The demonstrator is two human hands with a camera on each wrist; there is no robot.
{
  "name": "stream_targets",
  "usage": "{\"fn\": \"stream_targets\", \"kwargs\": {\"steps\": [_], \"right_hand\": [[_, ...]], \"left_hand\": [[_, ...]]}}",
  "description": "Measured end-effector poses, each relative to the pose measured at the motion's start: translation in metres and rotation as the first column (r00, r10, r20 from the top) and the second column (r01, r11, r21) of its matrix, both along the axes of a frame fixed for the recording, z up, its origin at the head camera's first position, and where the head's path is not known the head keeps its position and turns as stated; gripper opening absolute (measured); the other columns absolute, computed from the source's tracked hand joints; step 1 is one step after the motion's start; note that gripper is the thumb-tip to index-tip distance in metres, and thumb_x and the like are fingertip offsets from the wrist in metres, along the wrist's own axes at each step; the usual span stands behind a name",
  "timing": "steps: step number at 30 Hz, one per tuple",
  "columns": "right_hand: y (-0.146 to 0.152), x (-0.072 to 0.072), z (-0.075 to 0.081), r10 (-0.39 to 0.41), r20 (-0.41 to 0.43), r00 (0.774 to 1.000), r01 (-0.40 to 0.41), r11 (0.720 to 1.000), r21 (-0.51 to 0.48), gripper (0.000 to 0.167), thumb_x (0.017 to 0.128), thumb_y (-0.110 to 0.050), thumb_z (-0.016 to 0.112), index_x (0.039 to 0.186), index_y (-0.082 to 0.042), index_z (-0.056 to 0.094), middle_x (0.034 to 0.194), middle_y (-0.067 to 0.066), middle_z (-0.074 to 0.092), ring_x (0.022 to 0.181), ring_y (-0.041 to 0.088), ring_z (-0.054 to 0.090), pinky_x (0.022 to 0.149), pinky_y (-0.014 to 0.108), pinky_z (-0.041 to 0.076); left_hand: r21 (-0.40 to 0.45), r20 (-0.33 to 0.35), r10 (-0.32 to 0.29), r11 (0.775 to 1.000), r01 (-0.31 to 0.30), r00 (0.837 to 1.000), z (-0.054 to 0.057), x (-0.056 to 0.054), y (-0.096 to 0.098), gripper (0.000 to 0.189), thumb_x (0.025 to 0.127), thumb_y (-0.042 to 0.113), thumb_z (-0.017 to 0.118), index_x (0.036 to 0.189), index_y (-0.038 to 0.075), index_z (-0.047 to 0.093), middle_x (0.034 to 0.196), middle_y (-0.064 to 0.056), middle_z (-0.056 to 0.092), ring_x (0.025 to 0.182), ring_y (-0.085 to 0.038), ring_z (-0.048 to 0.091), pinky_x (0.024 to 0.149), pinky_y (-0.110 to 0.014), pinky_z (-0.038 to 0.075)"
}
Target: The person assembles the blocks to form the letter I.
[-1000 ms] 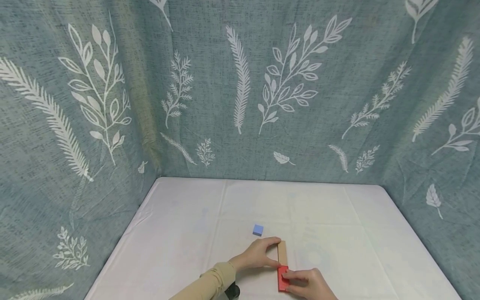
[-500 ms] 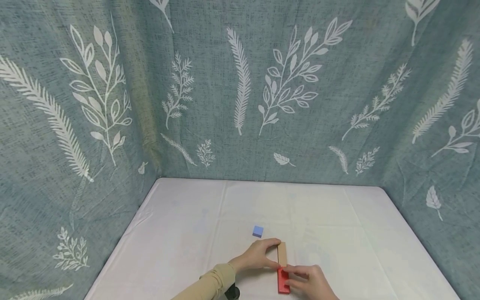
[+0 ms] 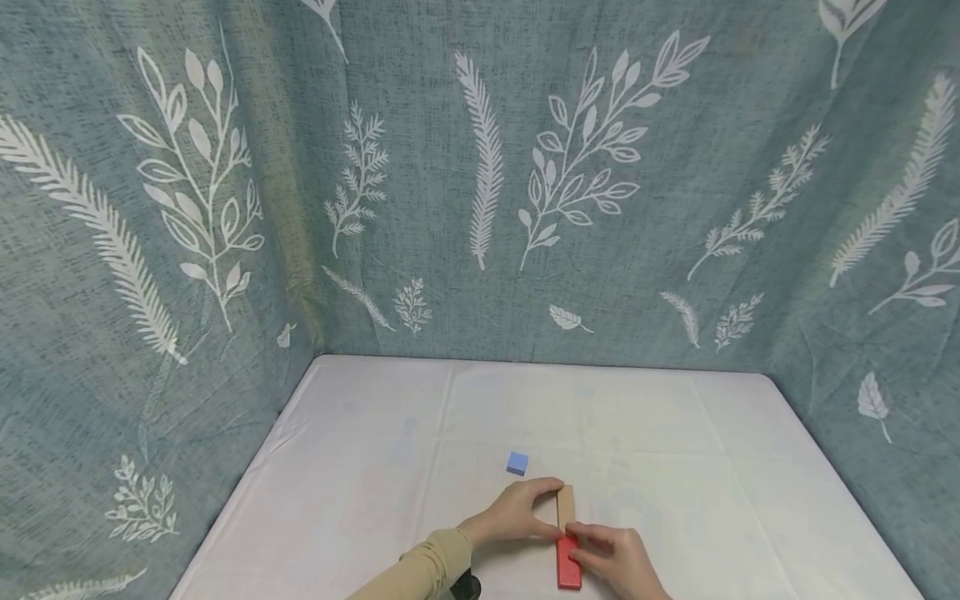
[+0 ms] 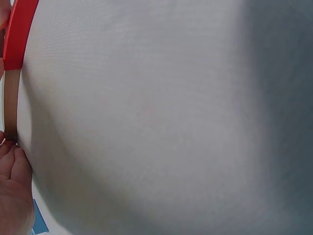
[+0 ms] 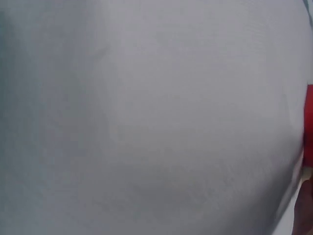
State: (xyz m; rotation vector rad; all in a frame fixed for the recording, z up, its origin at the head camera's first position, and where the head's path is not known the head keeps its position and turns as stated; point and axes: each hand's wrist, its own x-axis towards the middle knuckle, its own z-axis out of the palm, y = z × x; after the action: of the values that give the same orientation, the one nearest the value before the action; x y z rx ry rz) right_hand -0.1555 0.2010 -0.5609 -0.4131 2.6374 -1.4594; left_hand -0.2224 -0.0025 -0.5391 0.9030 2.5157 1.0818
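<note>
In the head view, my left hand (image 3: 516,511) spans a slim wooden block (image 3: 566,508), fingers at its far end and thumb near its close end. The end of a red block (image 3: 568,568) meets the wooden one, making one straight line on the table. My right hand (image 3: 621,557) holds the red block from its right side, with fingertips by the joint and the thumb lower on its edge. The left wrist view shows the red block (image 4: 20,34) and wooden block (image 4: 11,105) end to end. Only a strip of red block (image 5: 308,127) enters the right wrist view.
A small blue block (image 3: 517,463) lies beyond my left hand. White cloth (image 3: 637,425) covers the table. A patterned blue-green curtain (image 3: 450,208) rises behind the table and along both sides. A black wrist device (image 3: 466,586) sits below my left sleeve.
My right hand's fingers have shifted from across the red block's top to its right edge near the joint. The left hand and the wooden block have stayed nearly still.
</note>
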Motion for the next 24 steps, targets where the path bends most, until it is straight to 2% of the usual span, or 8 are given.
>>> {"fn": "stream_targets", "kwargs": {"steps": [4,9,17,24], "right_hand": [[-0.0015,0.0009,-0.0016,-0.011,-0.028,1.000,0.012,0.999,0.031,0.037,0.080,-0.024,0.075,0.111,-0.006,0.071,0.109,0.007,0.072,0.104,0.005,0.065,0.085,0.020,0.057],[-0.0009,0.0005,-0.0005,0.007,-0.022,1.000,-0.006,0.999,0.049,0.038,0.080,-0.024,0.075,0.113,-0.006,0.070,0.110,0.006,0.072,0.105,0.006,0.065,0.087,0.025,0.058],[-0.0002,-0.0007,-0.0004,0.032,-0.008,0.999,-0.032,0.998,0.048,0.039,0.081,-0.024,0.074,0.114,-0.005,0.069,0.111,0.007,0.071,0.106,0.007,0.065,0.087,0.030,0.058],[-0.0003,-0.0004,0.0008,0.042,-0.031,0.999,-0.040,0.998,0.041,0.039,0.081,-0.025,0.074,0.113,-0.005,0.070,0.110,0.007,0.071,0.105,0.006,0.064,0.086,0.024,0.058]], "left_hand": [[-0.003,-0.011,0.002,1.000,-0.002,1.000,-0.0015,0.0002,0.0005,0.066,0.073,0.025,0.081,0.130,0.006,0.055,0.134,-0.006,0.058,0.128,-0.020,0.051,0.110,-0.029,0.042],[-0.011,0.007,0.016,1.000,-0.016,1.000,-0.0032,-0.0003,0.0010,0.066,0.073,0.027,0.081,0.131,0.008,0.055,0.135,-0.005,0.057,0.129,-0.019,0.050,0.111,-0.029,0.041],[-0.033,-0.005,0.010,0.999,-0.010,1.000,-0.0018,-0.0013,0.0017,0.067,0.074,0.028,0.081,0.131,0.007,0.055,0.135,-0.005,0.057,0.129,-0.018,0.050,0.111,-0.028,0.041],[-0.043,-0.011,0.010,0.999,-0.010,1.000,0.0006,0.0006,0.0016,0.068,0.075,0.028,0.080,0.133,0.005,0.053,0.137,-0.006,0.056,0.130,-0.020,0.050,0.112,-0.028,0.040]]}}
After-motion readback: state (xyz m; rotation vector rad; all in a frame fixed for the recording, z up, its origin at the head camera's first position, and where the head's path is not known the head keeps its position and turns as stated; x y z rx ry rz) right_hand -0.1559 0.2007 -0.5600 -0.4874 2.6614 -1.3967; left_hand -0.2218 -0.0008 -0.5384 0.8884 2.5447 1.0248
